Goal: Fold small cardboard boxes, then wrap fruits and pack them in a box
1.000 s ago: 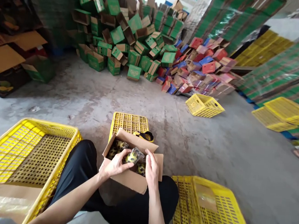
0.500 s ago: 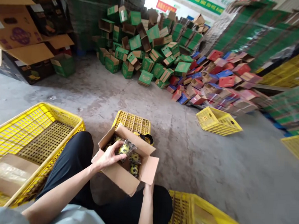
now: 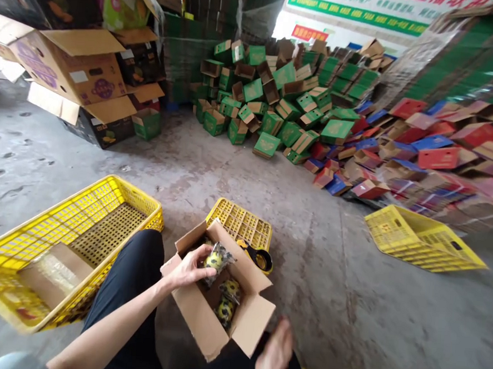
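Above the cardboard box [image 3: 199, 315], the packet [image 3: 213, 262], judged light and slick, is gripped by the left hand [image 3: 189, 270] and best taken round its middle; beside the box, the blurred right hand's [image 3: 276, 350] state cannot be told.

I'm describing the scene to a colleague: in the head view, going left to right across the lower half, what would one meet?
Large yellow crate → left hand → wrapped yellow-and-dark item → black-and-yellow tool → smaller-looking yellow crate.
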A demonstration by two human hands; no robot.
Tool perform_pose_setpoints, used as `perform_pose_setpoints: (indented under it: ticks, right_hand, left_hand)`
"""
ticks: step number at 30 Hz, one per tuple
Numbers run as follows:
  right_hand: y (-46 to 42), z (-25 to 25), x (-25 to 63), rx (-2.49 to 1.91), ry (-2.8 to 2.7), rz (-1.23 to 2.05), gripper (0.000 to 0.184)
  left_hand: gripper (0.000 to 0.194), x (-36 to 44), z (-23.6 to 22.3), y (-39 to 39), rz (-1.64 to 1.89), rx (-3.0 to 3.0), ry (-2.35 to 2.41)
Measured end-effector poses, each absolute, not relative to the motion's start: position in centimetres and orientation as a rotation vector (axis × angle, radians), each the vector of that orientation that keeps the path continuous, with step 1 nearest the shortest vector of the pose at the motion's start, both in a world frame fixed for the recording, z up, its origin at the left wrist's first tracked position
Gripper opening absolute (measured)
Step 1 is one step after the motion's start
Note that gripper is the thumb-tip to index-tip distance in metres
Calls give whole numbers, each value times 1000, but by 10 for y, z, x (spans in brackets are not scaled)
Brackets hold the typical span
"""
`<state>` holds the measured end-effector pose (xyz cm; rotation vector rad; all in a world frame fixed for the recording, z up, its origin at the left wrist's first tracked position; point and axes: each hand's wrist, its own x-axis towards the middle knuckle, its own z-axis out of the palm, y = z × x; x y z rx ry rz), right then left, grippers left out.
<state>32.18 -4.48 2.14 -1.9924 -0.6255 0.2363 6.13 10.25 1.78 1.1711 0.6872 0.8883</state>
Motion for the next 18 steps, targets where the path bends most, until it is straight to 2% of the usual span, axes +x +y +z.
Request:
perform_pose_setpoints:
  ticks: [3, 6, 9, 11, 14, 18]
  right_hand:
    - [-14, 62, 309, -1711, -671, 297, 62]
    - [28, 98, 275, -1578, -1116, 676, 55]
    - [59, 104, 243, -1556, -1336, 790, 44]
    - [66, 95, 232, -1585, -1297, 759, 38]
    - [60, 82, 229, -1621, -1069, 618, 44]
    - [42, 78, 227, -1609, -822, 508, 49]
  left_hand:
    - [65, 60, 16, 105, 838, 1174, 700]
    - [68, 54, 20, 108, 800, 1164, 702]
    - [69, 48, 29, 111, 745, 1145, 643]
    - [74, 47, 37, 112, 740, 1096, 577]
    - [77, 51, 44, 111, 814, 925, 562]
    - [61, 65, 44, 103, 845, 713, 711]
